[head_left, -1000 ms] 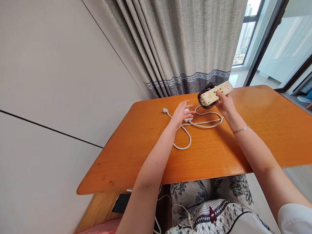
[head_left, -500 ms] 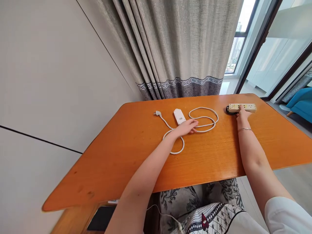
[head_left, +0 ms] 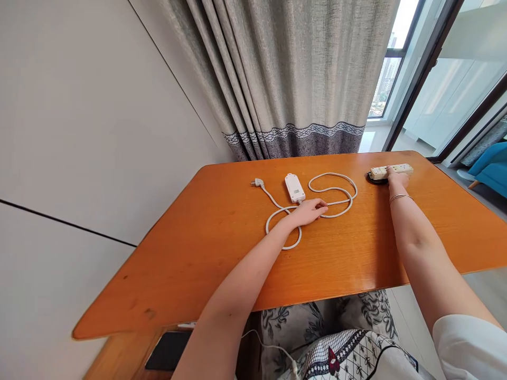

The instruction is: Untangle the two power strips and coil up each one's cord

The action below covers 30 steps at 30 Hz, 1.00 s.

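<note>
My left hand point(head_left: 311, 212) is closed at the white power cord point(head_left: 336, 215), its fingertips together on the cord's right-hand loop. This cord lies in loose loops and ends in a white plug point(head_left: 258, 182) at the left. Just beyond the hand, a white oblong block point(head_left: 295, 188) with a small label joins the cord; its kind is not clear. At the far right, my right hand point(head_left: 397, 182) grips a cream power strip point(head_left: 403, 169), with a digit on its socket face. A black cord point(head_left: 376, 180) is bunched beside that strip, partly hidden by the hand.
The orange wooden table point(head_left: 222, 264) has its near edge just before my lap. Behind it hangs a grey curtain point(head_left: 304, 79), and a pale wall point(head_left: 79, 132) rises on the left. A dark flat object point(head_left: 168, 351) lies below the table at lower left.
My left hand has shifted slightly right and its fingers have drawn together at the cord. The cream power strip is turned a little under my right hand. The view has moved slightly.
</note>
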{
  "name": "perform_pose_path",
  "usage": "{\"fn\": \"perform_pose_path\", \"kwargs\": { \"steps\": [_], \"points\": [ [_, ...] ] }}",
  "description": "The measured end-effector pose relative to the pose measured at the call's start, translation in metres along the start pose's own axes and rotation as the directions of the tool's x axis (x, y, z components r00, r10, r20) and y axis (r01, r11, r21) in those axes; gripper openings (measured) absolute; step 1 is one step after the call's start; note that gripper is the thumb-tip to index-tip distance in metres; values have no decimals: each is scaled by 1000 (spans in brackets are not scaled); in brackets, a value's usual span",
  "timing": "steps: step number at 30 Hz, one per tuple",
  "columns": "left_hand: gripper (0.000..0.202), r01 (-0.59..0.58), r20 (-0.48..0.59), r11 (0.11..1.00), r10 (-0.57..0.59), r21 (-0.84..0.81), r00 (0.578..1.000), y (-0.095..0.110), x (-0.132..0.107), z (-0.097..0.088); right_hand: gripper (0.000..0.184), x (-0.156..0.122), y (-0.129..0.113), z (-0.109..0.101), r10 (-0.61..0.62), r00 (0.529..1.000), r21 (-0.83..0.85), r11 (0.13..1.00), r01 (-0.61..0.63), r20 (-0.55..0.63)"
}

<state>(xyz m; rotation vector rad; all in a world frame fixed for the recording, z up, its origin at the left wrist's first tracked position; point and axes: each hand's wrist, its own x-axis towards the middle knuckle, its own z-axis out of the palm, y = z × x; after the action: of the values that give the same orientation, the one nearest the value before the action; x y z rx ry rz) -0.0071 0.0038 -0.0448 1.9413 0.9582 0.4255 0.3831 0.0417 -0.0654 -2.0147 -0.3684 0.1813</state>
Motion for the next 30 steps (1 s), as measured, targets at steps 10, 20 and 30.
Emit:
{"fn": "perform_pose_path", "kwargs": {
  "steps": [10,20,30],
  "points": [
    [20,-69,-29,995,71,74,997,4,-2,-1,67,-7,1,-18,166,983,0,986,-166,-82],
    [28,-60,-115,998,60,10,992,7,0,-10,31,-20,9,-24,182,970,144,977,-159,-163],
    [48,185,-541,902,61,390,839,-12,3,-32,45,-56,-8,-20,42,995,322,947,-12,-86]
  ]
}}
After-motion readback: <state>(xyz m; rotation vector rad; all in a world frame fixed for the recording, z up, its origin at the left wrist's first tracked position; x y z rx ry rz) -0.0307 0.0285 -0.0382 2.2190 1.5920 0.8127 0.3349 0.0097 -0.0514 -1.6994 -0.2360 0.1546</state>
